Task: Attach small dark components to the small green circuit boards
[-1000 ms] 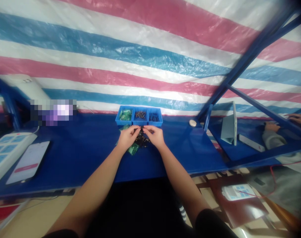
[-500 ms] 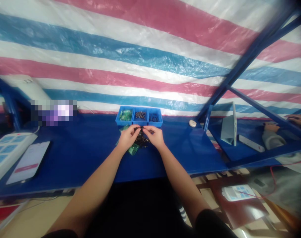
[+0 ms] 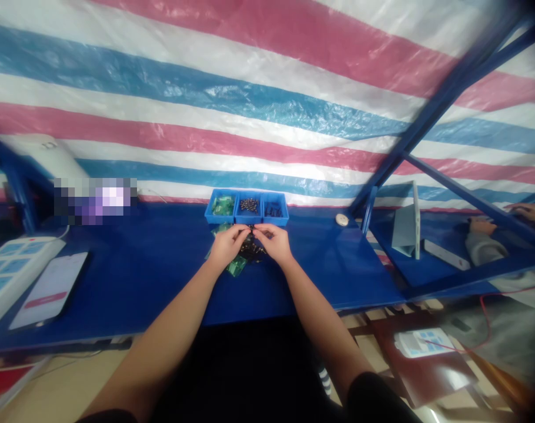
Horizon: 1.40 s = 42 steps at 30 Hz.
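Blue is the colour of the desk point(image 3: 153, 258), at the middle of which both hands are positioned close together, palms facing inward. A small dark part point(image 3: 251, 230) is held between the fingertips, just above the desk and in front of 3 joined blue bins point(image 3: 248, 219). The grip of the left hand point(image 3: 226, 244) is narrow, with thumb and index finger closed on the left side of the part; the grip of the right hand point(image 3: 275, 241) is likewise narrow and closed on the right side. The exact form of the part cannot be told, as it is largely covered by the fingers. Below and between the hands, a loose pile of dark and brass-coloured pieces point(image 3: 253, 251) is laid on the desk, and green pieces point(image 3: 236, 266) are placed beside it at its near left edge. In the bins, green items point(image 3: 222, 205) are contained at left, small metallic pieces point(image 3: 249, 205) at the centre and dark pieces point(image 3: 273, 209) at right. A phone point(image 3: 49, 289) and a white power strip point(image 3: 23, 264) are located at the far left, and a round pale object point(image 3: 342, 220) is set near the right end. Beyond the blue frame point(image 3: 439, 97), a tablet-like panel point(image 3: 408, 226) is stood upright, and a co-worker's hand point(image 3: 482, 225) is seen.
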Each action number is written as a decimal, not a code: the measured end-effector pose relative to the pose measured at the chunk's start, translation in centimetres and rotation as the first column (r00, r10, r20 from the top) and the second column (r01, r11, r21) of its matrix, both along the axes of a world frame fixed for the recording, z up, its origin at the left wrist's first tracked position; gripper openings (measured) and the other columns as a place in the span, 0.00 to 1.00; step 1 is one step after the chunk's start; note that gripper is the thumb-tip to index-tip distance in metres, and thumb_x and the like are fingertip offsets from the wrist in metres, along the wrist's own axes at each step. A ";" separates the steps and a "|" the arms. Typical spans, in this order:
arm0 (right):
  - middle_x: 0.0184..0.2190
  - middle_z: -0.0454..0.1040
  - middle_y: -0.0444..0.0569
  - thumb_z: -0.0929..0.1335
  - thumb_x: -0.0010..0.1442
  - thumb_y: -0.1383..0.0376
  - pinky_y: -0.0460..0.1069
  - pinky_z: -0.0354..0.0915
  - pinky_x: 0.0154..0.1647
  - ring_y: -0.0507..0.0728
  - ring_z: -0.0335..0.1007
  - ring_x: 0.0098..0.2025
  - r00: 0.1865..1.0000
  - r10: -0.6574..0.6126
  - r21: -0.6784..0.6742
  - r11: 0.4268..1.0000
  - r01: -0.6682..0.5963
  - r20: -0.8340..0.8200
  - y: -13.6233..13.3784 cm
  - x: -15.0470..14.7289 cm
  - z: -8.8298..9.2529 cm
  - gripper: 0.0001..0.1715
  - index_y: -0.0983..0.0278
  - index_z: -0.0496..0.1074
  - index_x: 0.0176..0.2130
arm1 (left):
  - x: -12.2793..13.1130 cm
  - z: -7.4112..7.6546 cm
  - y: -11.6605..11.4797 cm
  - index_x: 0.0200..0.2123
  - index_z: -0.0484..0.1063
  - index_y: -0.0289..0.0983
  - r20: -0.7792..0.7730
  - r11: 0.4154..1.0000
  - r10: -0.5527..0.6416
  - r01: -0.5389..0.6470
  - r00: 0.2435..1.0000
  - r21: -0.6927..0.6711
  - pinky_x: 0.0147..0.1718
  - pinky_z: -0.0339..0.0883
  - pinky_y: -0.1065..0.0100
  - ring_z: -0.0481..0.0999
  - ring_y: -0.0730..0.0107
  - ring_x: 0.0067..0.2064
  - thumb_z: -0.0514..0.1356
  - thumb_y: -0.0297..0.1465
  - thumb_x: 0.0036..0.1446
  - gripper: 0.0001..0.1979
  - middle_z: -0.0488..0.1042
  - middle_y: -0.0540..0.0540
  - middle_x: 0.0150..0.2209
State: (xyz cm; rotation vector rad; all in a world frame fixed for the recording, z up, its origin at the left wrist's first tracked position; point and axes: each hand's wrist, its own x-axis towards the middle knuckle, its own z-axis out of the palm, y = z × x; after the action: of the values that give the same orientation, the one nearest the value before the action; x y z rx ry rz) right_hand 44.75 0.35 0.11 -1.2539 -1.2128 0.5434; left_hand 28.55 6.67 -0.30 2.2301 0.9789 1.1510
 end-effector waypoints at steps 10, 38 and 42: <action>0.35 0.81 0.48 0.72 0.55 0.58 0.50 0.74 0.39 0.57 0.78 0.35 1.000 0.007 0.013 1.000 -0.007 -0.003 0.1 0.1 -0.3 0.13 0.61 0.78 0.40 | 0.0 -0.4 0.3 0.40 0.77 0.40 0.024 0.998 0.006 -0.007 1.000 0.058 0.25 0.56 0.74 0.59 0.78 0.21 0.58 0.41 0.60 0.13 0.58 0.56 0.18; 0.35 0.81 0.48 0.72 0.55 0.58 0.51 0.73 0.40 0.58 0.79 0.36 1.000 0.028 0.038 0.999 -0.028 -0.001 0.1 0.1 -0.3 0.13 0.61 0.79 0.40 | 0.0 0.0 0.0 0.41 0.76 0.40 0.014 1.000 -0.004 0.004 1.000 0.014 0.26 0.59 0.73 0.64 0.76 0.22 0.56 0.42 0.61 0.15 0.65 0.54 0.20; 0.35 0.81 0.48 0.72 0.55 0.58 0.51 0.73 0.39 0.58 0.79 0.36 0.999 0.026 0.038 0.999 -0.025 -0.023 0.1 0.1 -0.4 0.13 0.61 0.78 0.40 | -0.1 0.0 0.0 0.44 0.75 0.40 0.018 1.000 0.001 -0.001 1.000 0.000 0.25 0.57 0.73 0.60 0.77 0.20 0.58 0.40 0.60 0.14 0.58 0.57 0.17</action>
State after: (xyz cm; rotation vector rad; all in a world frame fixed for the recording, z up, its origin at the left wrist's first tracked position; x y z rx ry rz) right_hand 44.80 0.48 -0.30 -1.1981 -1.2155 0.5505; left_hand 28.49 6.68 -0.29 2.2159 0.9722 1.1696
